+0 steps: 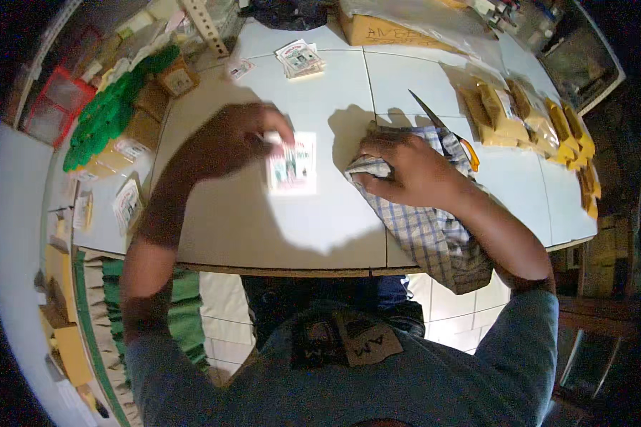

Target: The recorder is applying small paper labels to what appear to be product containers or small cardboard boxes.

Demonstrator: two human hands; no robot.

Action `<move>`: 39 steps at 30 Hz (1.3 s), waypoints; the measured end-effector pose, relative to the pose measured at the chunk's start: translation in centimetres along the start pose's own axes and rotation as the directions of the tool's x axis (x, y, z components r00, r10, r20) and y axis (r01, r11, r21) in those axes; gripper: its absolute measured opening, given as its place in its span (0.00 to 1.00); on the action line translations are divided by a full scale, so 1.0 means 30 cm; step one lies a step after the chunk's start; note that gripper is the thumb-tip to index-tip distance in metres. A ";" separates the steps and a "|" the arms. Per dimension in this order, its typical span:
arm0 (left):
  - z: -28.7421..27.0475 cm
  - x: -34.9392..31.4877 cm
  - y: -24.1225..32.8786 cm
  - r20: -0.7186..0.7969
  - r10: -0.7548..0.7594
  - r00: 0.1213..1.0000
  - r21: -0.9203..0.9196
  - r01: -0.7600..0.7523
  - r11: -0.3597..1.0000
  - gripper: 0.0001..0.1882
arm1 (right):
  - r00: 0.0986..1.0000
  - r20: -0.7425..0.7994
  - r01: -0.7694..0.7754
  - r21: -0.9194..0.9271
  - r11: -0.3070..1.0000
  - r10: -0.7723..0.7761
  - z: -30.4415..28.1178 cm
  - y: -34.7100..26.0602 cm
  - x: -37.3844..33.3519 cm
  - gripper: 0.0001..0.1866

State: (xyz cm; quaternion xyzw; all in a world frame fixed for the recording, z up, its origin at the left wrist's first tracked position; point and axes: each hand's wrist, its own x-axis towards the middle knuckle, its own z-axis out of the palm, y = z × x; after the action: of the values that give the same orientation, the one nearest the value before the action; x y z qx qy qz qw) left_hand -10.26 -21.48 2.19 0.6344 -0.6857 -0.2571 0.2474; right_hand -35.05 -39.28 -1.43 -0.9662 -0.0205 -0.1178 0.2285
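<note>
My left hand (253,132) is over the middle of the white table, slightly blurred, its fingers bent together at the upper left corner of a bright white printed label (290,167). The label carries red and dark print. To the right, my right hand (409,167) grips a bunched fold of a checked cloth (420,224) between thumb and fingers. That cloth hangs over the table's near edge. Beside it lies a pair of scissors (471,154), orange-handled, with the dark blade pointing up and left; the cloth partly covers it.
A stack of printed labels (299,57) lies at the back. Filled brown packets (498,114) line the right side. Green round pieces (114,107) sit on cardboard boxes at the left, near a packet (127,205). A large carton (406,28) and a black bag (285,13) stand behind.
</note>
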 end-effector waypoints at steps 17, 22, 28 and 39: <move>-0.310 -0.172 -0.215 -0.484 -0.206 0.851 0.261 0.365 0.894 0.12 | 0.995 -0.076 0.062 0.034 0.998 -0.059 0.041 0.016 -0.022 0.17; -0.263 -0.618 -0.101 -0.485 -0.347 0.803 0.077 0.435 0.897 0.06 | 0.993 -0.098 0.063 -0.034 0.997 -0.066 0.019 -0.006 -0.027 0.14; -0.212 -0.836 -0.107 -0.349 -0.510 0.786 0.111 0.575 0.811 0.18 | 0.996 -0.075 0.050 0.074 0.996 -0.045 0.023 -0.025 0.003 0.13; -0.223 -0.888 -0.169 -0.341 -0.552 0.761 -0.038 0.576 0.817 0.25 | 0.997 -0.071 -0.022 0.028 0.999 0.024 0.040 -0.023 0.000 0.12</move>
State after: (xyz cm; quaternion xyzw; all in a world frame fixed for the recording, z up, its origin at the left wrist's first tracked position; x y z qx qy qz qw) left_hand -0.11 4.50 3.45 0.8536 -0.4186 -0.1835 0.2500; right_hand -34.84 -38.13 -2.17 -0.9584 -0.0026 -0.1493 0.2434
